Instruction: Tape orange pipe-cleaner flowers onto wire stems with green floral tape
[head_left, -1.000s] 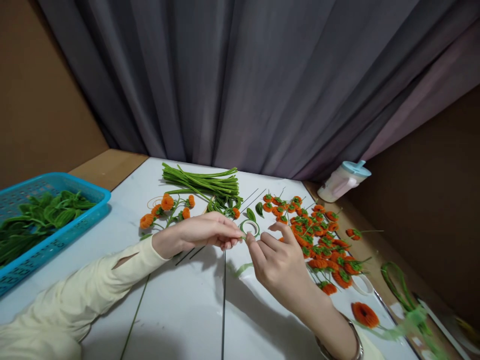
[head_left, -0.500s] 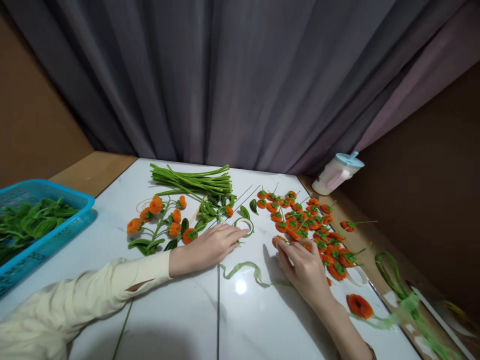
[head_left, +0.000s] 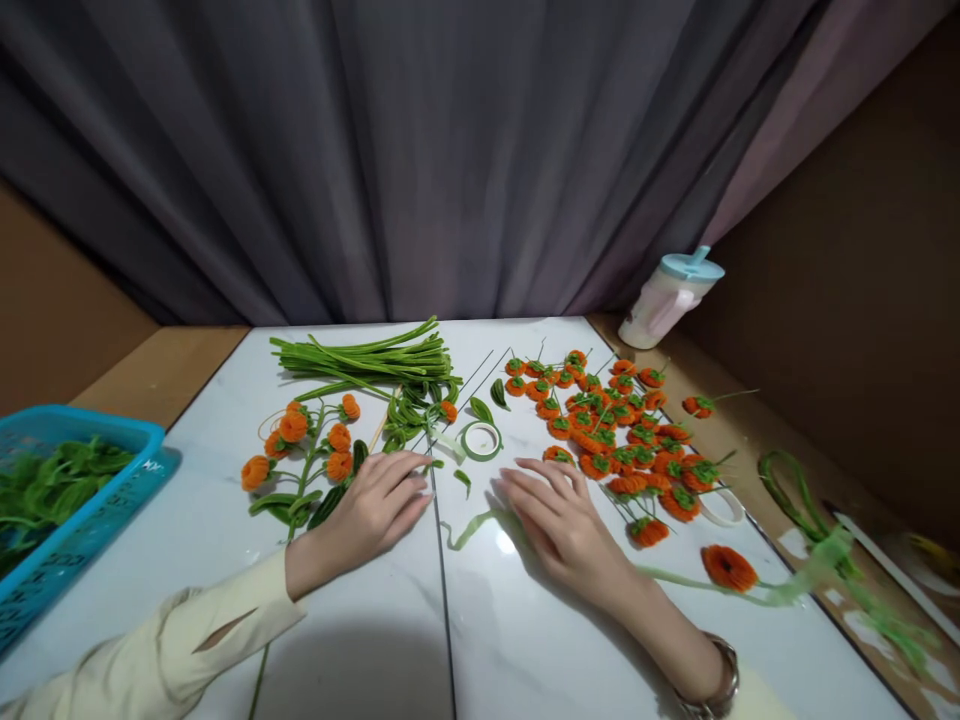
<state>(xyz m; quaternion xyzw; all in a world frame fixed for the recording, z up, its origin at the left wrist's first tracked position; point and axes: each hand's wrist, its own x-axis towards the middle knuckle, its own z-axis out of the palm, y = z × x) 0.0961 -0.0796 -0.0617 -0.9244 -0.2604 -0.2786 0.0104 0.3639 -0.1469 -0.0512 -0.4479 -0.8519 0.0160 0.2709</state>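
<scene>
My left hand [head_left: 375, 505] hovers low over the table's middle, fingers extended, beside a branch with orange flower heads [head_left: 293, 426] and green leaves. Nothing shows in it. My right hand [head_left: 559, 515] is open, palm down over a pale green ribbon [head_left: 476, 528], left of a cluster of small orange flowers [head_left: 600, 440] with green centres and wires. Whether it touches the ribbon is hidden. Between and beyond the hands lies a roll of green tape [head_left: 481, 440]. Loose leaves [head_left: 498, 393] lie near it. A bundle of green stems [head_left: 360, 358] is at the back.
A blue basket [head_left: 146, 440] of green leaves stands at the left. A lidded cup [head_left: 667, 300] is at the back right. At the right lie a white ring [head_left: 722, 507], a larger orange flower [head_left: 729, 568] and coiled green stems [head_left: 787, 490]. A dark curtain [head_left: 420, 160] hangs behind.
My left hand has moved left, away from the tape roll. My right hand has shifted left from the orange flowers toward the ribbon. The view has shifted slightly.
</scene>
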